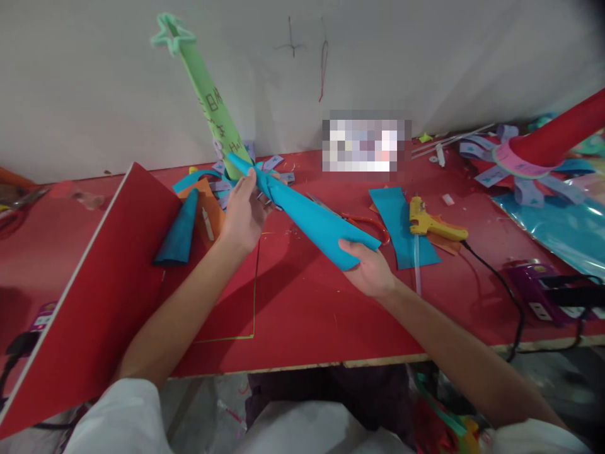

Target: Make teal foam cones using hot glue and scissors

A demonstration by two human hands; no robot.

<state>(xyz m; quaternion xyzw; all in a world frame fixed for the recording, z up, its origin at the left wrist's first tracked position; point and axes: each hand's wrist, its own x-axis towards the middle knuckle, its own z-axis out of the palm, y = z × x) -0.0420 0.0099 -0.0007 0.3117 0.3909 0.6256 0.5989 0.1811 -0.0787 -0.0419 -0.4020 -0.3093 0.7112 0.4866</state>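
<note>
A long blue paper piece [312, 221], rolled into a narrow cone, is held above the table. My left hand [246, 211] grips it near its thin, crumpled end. At the wide end my right hand [371, 268] pinches the paper, thumb on top. Behind my left hand a green paper tube [208, 94] with a star on top leans upward. A darker blue cone [180, 233] and orange paper [212, 208] lie to the left. Red-handled scissors [368, 227] are partly hidden behind the blue paper.
A yellow glue gun [435, 224] rests near a blue sheet [397, 227] on the red table [302, 328]. A red board [108, 271] stands tilted at left. A red tube [562, 135] and a purple power strip [543, 290] are at right.
</note>
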